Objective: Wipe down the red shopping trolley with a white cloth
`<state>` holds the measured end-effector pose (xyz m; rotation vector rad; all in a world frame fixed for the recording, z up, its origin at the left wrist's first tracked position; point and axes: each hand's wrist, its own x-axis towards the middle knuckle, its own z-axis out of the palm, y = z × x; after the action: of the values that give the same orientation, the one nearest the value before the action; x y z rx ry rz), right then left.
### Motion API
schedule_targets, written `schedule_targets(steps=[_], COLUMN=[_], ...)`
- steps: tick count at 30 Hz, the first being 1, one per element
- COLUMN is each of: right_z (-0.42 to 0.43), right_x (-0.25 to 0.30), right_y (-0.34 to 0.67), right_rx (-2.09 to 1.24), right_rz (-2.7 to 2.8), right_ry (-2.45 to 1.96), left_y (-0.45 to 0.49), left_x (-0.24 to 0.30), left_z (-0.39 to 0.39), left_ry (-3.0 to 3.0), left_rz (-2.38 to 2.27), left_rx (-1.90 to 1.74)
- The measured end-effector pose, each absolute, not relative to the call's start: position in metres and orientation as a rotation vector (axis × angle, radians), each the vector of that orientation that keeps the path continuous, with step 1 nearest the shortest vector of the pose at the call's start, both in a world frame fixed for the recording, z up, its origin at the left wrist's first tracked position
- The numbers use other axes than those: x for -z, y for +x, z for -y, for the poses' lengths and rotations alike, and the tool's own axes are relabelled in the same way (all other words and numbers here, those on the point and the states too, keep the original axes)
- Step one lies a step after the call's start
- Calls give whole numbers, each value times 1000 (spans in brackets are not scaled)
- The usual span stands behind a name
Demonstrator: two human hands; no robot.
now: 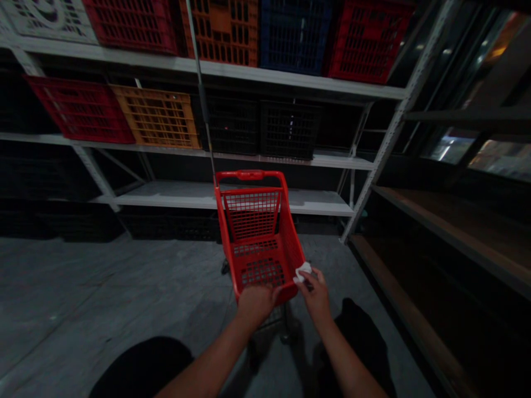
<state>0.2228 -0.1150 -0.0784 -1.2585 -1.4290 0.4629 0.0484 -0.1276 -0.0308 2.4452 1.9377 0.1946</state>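
Observation:
A small red shopping cart [290, 237] stands upright on the floor in front of me, its handle at the far end. My left hand [258, 303] is closed over the near rim of its basket, with the fingers curled over the edge. Beside the basket's near right corner, my right hand [314, 287] pinches a crumpled white cloth or tissue [304, 271] between thumb and fingers. Whether the white piece touches the rim I cannot tell. A thin pole [203, 99] rises from the cart's far left corner.
Behind the cart is a white metal shelf rack [332, 203] with red, orange, blue and black plastic crates [157, 116]. Dark shelves [431, 221] run along my right side. Both my knees frame the cart on the grey floor [83, 293].

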Motion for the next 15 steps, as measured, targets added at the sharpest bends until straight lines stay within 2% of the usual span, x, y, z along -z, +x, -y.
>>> schedule_targets(steps=[5, 10, 15], right_z=[97, 57, 47], right_x=[77, 52, 56], right_y=[237, 243, 249], right_rx=[-376, -218, -356], right_rz=[1446, 1533, 1548], right_ry=[-1254, -1322, -1452], left_y=[46, 45, 44], left_x=[31, 32, 34], left_z=[128, 129, 128], left_ry=[2451, 2488, 2465], left_rz=[-1928, -1923, -1945], left_rx=[-190, -189, -180])
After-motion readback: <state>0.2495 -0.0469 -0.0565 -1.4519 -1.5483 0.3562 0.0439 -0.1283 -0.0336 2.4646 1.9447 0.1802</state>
